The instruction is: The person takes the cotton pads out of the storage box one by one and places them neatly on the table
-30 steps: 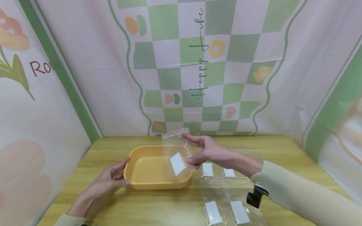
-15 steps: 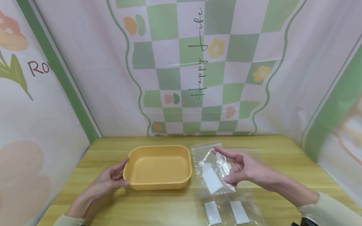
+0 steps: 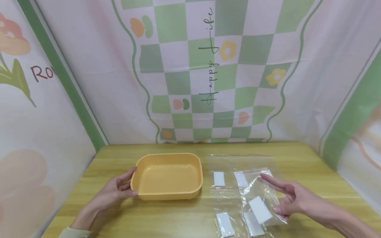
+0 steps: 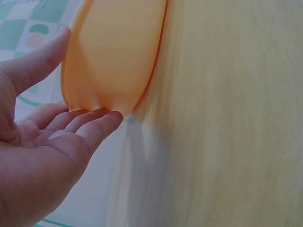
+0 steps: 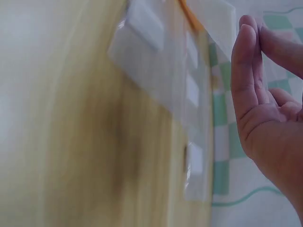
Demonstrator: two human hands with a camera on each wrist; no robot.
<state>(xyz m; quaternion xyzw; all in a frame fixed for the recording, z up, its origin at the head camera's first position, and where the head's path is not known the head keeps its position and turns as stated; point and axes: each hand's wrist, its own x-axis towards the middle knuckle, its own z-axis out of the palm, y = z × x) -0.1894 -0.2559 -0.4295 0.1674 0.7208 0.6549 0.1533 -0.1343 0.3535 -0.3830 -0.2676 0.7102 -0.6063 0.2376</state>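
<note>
In the head view, my left hand (image 3: 114, 191) holds the left end of a yellow plastic tray (image 3: 166, 196). The left wrist view shows the thumb on its rim and the fingers under its end wall. A clear zip bag (image 3: 251, 190) with a white rectangular piece (image 3: 260, 210) inside hangs from my right hand (image 3: 293, 200), pinched at its right edge. It overlaps other clear bags (image 3: 223, 201) lying flat to the right of the tray, also with white pieces. The right wrist view is blurred; there my fingertips (image 5: 245, 52) pinch a bag edge.
The wooden table (image 3: 175, 219) carries the tray and the bags. Behind it hangs a printed curtain (image 3: 175, 82) with green checks. More printed cloth closes in the left and right sides.
My right hand has carried the pinched bag from over the tray rightward and nearer, to above the right-hand bags. My left hand and the tray have stayed put.
</note>
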